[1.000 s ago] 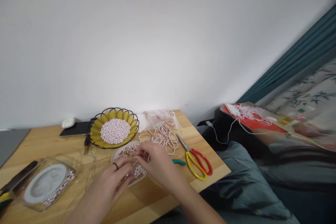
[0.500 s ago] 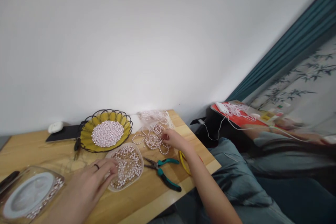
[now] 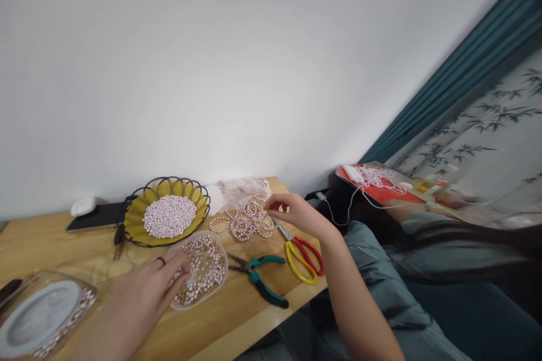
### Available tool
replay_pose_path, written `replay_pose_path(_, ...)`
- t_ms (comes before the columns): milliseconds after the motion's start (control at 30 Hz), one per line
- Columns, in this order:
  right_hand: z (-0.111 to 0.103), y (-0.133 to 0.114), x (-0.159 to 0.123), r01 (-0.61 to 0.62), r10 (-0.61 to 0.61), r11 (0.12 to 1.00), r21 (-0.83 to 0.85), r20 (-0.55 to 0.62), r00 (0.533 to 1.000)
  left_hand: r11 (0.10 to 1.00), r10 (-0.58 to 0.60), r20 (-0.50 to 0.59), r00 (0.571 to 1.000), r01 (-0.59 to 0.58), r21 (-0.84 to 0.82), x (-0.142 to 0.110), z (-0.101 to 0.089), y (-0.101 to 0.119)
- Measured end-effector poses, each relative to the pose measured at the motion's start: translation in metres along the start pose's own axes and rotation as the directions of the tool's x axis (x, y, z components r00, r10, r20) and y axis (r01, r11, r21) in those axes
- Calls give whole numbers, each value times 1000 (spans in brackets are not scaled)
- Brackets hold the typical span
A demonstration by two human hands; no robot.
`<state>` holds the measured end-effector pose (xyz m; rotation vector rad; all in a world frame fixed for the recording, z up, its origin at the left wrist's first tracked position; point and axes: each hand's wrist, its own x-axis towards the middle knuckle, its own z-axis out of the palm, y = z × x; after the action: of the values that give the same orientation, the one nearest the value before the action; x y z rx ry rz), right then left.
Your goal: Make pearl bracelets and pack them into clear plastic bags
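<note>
My left hand (image 3: 156, 282), with a dark ring on one finger, hangs over the left edge of a white tub (image 3: 224, 271) of pink and gold beads (image 3: 205, 271). Its fingertips are pinched; whatever they hold is too small to make out. My right hand (image 3: 292, 211) is raised at the right end of a pile of beaded strands (image 3: 245, 225). Thumb and forefinger meet there in a pinch, and their contents cannot be made out. Pliers with teal handles (image 3: 260, 277) lie right of the tub. Red-and-yellow scissors (image 3: 302, 254) rest below my right hand.
A yellow basket with black wire rim (image 3: 201, 189) holds many pink beads behind the tub. A clear tray with a white ring (image 3: 46, 316) stands at left. A black flat object (image 3: 99, 215) and white case (image 3: 83, 206) sit by the wall. Another person sits at right.
My hands have parted: the right moved from over the tub to the strands, then slightly up. The left stayed by the tub. The pliers and tub came into full view, and the view shifted rightward.
</note>
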<state>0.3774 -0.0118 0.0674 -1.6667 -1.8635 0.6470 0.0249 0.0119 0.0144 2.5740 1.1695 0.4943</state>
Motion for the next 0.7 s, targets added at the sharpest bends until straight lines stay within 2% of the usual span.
replay_pose_path(100, -7, -25, -7, 62, -62, 998, 22, -5, 998, 994, 7, 110, 994, -19, 110, 7, 3, 4)
replay_pose_path(233, -6, -56, -15, 187, -190, 979, 81, 22, 982, 988, 13, 145, 989, -35, 152, 17, 6, 14)
replay_pose_path(367, 7, -79, -16, 288, -301, 939, 189, 46, 952, 987, -17, 220, 975, -20, 162, 26, 0, 31)
replay_pose_path(500, 25, -92, -10, 385, -429, 886, 259, 145, 891, 985, -54, 281, 958, 5, 172, 31, -10, 46)
replay_pose_path(567, 33, -95, -5, 404, -446, 885, 233, 166, 880, 987, -48, 287, 957, 0, 162, 31, -11, 49)
replay_pose_path(700, 45, -96, 4, 438, -438, 899, 16, 87, 895, 990, -29, 260, 965, -9, 142, 26, -9, 47)
